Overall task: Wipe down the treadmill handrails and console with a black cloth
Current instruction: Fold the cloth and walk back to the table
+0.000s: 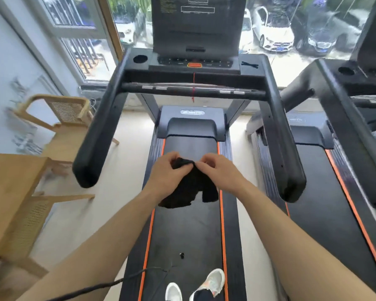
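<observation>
Both hands, left hand (165, 170) and right hand (218, 170), pinch a black cloth (191, 187) hanging between them above the treadmill belt (187, 231).

Cloth: soft, crumpled black fabric cloth (189, 187), held up in the air over the treadmill belt, its top edge bunched, its lower part hanging loose in two uneven flaps.
Left handrail: thick, matte black padded bar (100, 131), running back from the console to a rounded free end.
Right handrail: matching black padded bar (278, 135), mirrored on the other side.
Console: dark upright screen panel (198, 22) above a row of buttons with an orange key (194, 65); a round cup recess at its left.
</observation>
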`<state>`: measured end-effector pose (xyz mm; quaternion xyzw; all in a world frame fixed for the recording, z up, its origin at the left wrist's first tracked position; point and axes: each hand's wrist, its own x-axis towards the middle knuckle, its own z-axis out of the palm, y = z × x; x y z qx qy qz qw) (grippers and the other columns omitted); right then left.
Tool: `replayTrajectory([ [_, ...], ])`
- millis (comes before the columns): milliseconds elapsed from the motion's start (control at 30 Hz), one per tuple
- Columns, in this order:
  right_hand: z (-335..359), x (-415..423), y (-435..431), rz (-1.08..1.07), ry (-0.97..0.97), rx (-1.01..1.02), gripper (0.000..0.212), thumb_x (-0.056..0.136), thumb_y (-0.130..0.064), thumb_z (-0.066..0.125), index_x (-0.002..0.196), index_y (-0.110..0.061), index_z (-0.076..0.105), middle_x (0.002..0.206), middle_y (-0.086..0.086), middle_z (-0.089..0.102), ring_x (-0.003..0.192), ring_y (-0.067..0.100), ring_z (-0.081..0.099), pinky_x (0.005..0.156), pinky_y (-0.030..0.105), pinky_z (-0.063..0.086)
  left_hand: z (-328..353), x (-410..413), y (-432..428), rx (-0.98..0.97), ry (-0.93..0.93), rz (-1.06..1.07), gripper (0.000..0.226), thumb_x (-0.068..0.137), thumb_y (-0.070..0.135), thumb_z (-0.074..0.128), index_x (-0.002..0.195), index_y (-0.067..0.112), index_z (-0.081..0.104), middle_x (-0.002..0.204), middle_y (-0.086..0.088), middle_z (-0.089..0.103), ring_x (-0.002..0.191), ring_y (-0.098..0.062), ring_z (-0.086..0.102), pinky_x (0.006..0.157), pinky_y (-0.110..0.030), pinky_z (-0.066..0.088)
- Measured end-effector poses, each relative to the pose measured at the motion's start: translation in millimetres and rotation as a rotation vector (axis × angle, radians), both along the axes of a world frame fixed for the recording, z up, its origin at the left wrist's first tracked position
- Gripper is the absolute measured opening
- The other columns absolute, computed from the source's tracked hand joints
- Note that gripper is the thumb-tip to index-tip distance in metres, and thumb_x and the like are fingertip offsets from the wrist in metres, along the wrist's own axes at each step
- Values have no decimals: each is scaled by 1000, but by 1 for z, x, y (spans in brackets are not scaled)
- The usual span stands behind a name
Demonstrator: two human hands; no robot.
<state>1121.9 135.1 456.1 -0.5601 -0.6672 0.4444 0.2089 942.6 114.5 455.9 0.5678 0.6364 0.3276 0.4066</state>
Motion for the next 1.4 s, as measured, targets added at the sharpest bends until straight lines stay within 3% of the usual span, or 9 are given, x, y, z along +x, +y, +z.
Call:
replayTrajectory([
  [233,-9,-91,-29,117,147,-107,40,94,-56,59,94,-16,65,87,4,74,79,17,70,75,39,56,2,-81,-59,-52,-310,308,20,90,3,66,73,11,60,91,9,79,89,-8,72,82,-22,52],
  [333,-7,-118,-39,228,140,-112,42,72,-65,71,92,-28,62,91,2,73,81,18,71,72,35,57,4,-107,-85,-41,-287,456,26,88,18,72,73,3,56,68,-6,64,68,-12,61,69,-27,48],
  [400,-8,-135,-42,363,103,-128,37,73,-56,78,96,-34,59,97,-1,72,86,17,71,74,33,59,3,-123,-101,-44,-272,545,35,85,29,76,82,-1,57,82,-25,60,71,-18,57,68,-37,48],
  [533,-17,-170,-43,549,83,-27,5,91,-36,71,93,-35,66,93,-6,70,93,13,68,88,37,55,5,-153,-143,-56,-256,699,32,86,32,77,90,3,62,87,-16,65,78,-17,60,69,-32,49],
  [733,-37,-217,-59,771,72,-124,6,97,-20,66,99,-24,70,86,-8,78,82,14,74,76,29,57,-8,-204,-235,-94,-30,904,15,96,21,60,84,22,67,80,4,63,78,-18,61,60,-30,51],
  [933,-74,-269,-99,904,-118,-15,4,96,-21,62,98,-23,65,94,-2,74,87,20,66,79,34,52,-27,-226,-345,-304,457,922,26,96,28,66,120,35,59,106,11,64,94,-12,64,73,-28,51],
  [1200,-126,-318,-195,864,-131,79,16,98,-28,60,97,-19,72,91,-3,71,83,18,65,73,29,47,-75,-257,-467,-568,841,1038,37,92,60,59,86,26,74,90,1,56,81,-20,59,59,-30,42],
  [1300,-161,-339,-244,839,-80,56,32,97,-39,61,83,-13,74,78,-2,71,74,15,63,62,26,45,-118,-277,-522,-571,756,1146,49,84,67,63,66,21,63,81,-1,58,73,-20,60,53,-29,39],
  [1400,-204,-362,-305,741,35,-59,41,95,-42,63,77,-6,72,76,6,69,70,15,60,65,29,46,-177,-295,-579,-348,185,1334,42,85,51,73,70,15,60,77,-7,66,77,-26,68,61,-38,55],
])
